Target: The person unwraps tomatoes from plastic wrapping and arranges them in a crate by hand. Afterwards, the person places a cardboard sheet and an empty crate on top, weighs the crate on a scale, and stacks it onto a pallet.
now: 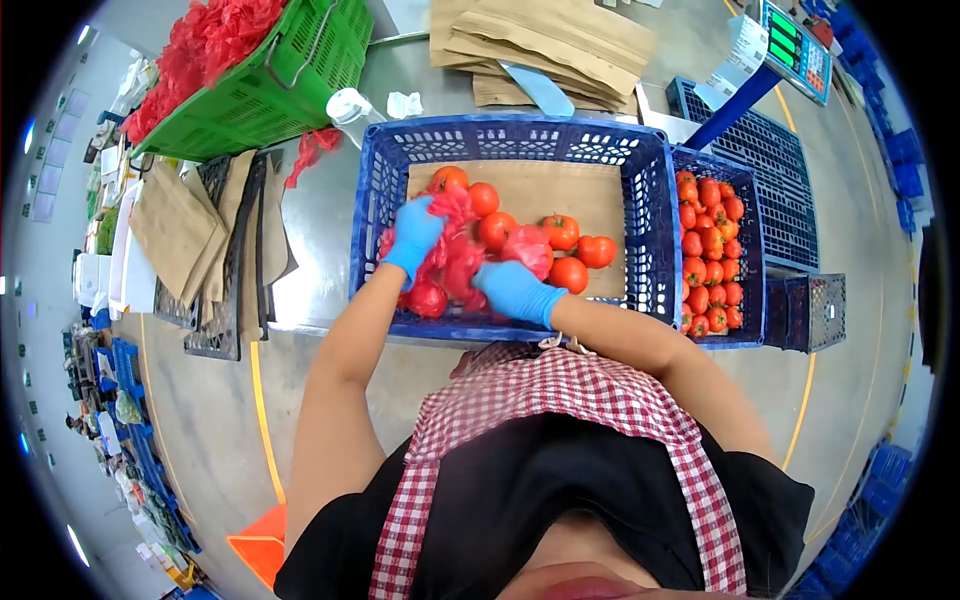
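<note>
My left hand (415, 236), in a blue glove, is closed on crumpled red plastic film (460, 265) at the left side of a blue crate (651, 190). My right hand (517, 290), gloved the same, has its fingers curled into the film from the right; the fingertips are partly hidden. Several loose red tomatoes (561, 232) lie on the crate's brown paper liner (590, 190), above and right of my hands. One film-covered tomato (427, 299) sits below my left hand. Another piece of pink film (530, 250) lies just above my right hand.
A second blue crate (754, 260) full of tomatoes stands to the right. At upper left, a green crate (330, 70) holds red film. Brown paper sheets (560, 40) lie behind the work crate, near a clear cup (352, 110). A scale display (790, 45) rises at upper right.
</note>
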Action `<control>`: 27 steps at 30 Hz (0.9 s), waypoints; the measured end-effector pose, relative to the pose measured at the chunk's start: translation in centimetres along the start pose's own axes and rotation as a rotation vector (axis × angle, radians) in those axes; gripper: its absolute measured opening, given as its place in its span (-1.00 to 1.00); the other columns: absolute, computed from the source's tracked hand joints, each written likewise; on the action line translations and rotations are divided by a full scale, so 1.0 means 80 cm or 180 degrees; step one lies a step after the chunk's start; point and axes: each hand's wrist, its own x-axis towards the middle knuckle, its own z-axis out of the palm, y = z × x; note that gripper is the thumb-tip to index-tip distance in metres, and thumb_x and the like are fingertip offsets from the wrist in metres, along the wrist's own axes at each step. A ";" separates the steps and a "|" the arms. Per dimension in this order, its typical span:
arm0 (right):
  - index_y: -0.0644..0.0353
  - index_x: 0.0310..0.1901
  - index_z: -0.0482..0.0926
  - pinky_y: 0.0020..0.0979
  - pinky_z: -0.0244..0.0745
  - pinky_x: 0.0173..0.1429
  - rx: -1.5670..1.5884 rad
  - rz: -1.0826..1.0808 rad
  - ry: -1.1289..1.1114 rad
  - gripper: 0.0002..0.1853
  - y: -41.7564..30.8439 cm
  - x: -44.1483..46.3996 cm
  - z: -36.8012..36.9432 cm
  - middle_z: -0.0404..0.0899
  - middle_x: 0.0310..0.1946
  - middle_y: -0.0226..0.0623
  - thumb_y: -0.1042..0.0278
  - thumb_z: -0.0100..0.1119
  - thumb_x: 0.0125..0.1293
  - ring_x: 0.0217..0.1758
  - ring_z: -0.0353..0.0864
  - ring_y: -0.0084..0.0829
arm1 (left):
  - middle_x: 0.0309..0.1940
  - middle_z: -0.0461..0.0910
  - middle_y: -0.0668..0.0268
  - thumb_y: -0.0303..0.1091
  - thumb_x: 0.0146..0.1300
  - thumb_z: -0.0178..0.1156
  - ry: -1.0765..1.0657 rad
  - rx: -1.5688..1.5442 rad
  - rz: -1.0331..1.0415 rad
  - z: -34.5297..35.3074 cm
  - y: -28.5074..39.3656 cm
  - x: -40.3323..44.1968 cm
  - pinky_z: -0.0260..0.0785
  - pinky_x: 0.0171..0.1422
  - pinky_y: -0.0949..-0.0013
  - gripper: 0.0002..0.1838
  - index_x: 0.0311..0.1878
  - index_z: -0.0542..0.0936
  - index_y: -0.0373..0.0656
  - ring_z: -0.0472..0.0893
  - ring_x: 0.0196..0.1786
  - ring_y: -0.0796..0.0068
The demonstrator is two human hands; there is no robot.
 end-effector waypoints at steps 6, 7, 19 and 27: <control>0.28 -0.11 0.54 -0.22 0.44 -0.02 0.1088 0.0433 0.0870 -0.61 0.011 0.004 -0.115 0.55 -0.20 0.07 0.67 -0.03 -0.05 -0.10 0.55 0.00 | -0.05 0.57 0.16 -0.31 0.24 0.06 -0.0610 -0.2743 -0.0724 -0.025 0.086 -0.014 0.41 0.09 0.34 -0.63 0.09 0.49 -0.24 0.56 -0.03 0.39; 0.28 -0.09 0.53 -0.23 0.42 0.03 0.1028 0.0194 0.0928 -0.59 0.002 0.011 -0.132 0.53 -0.16 0.07 0.68 -0.04 -0.06 -0.04 0.52 0.00 | 0.00 0.53 0.17 -0.30 0.28 0.03 -0.0678 -0.3418 -0.0986 -0.020 0.105 -0.016 0.40 0.12 0.34 -0.61 0.13 0.44 -0.23 0.54 0.01 0.38; 0.10 -0.03 0.50 -0.04 -0.08 0.35 -0.0894 -0.0390 0.2365 -0.48 -0.066 0.043 -0.192 0.38 0.02 -0.18 0.15 0.27 -0.10 0.19 0.26 -0.12 | 0.20 0.35 0.19 -0.29 0.41 -0.16 -0.0619 -0.4734 0.0787 0.000 0.162 -0.026 0.28 0.29 0.28 -0.62 0.23 0.30 -0.19 0.40 0.20 0.33; 0.09 0.27 0.27 -0.26 0.30 0.26 0.4013 0.0274 0.0846 -0.42 -0.069 0.049 -0.192 0.40 0.16 -0.22 0.26 0.17 0.21 0.25 0.36 -0.21 | -0.12 0.54 0.23 -0.35 0.26 -0.02 0.0008 -0.5617 -0.0455 -0.029 0.178 -0.025 0.46 0.03 0.37 -0.68 0.05 0.43 -0.25 0.57 -0.07 0.36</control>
